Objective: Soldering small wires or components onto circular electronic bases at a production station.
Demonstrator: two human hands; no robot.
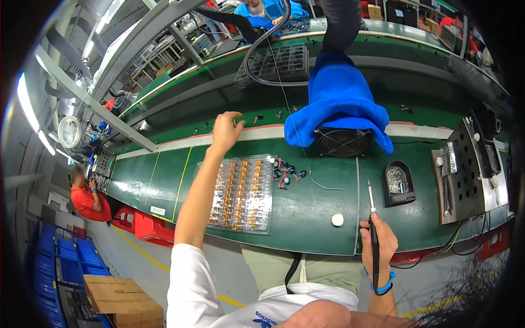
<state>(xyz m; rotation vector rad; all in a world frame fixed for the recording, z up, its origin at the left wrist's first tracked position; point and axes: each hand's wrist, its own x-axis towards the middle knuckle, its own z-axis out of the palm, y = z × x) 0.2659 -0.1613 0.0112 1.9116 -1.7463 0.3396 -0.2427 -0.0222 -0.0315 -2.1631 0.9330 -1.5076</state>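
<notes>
My left hand [224, 132] reaches out over the rail at the belt's near edge, its thumb and forefinger apart, with nothing visible between them. Just beyond its fingertips a small dark part with red wires [256, 118] lies on the green belt. In my right hand [384, 240] is a soldering iron [374, 232], its tip pointing away from me above the bench. Below my left forearm, a clear plastic tray [267, 210] holds rows of orange and silver parts. Beside the tray lies a cluster of small dark parts with red wires [285, 173].
A fume extractor with a blue cloth hood [344, 90] hangs over the bench. Thin wire [322, 186] trails down beside a white lump [337, 220]. A black holder [398, 185] and a perforated metal box [465, 174] stand at right. Co-workers sit farther off.
</notes>
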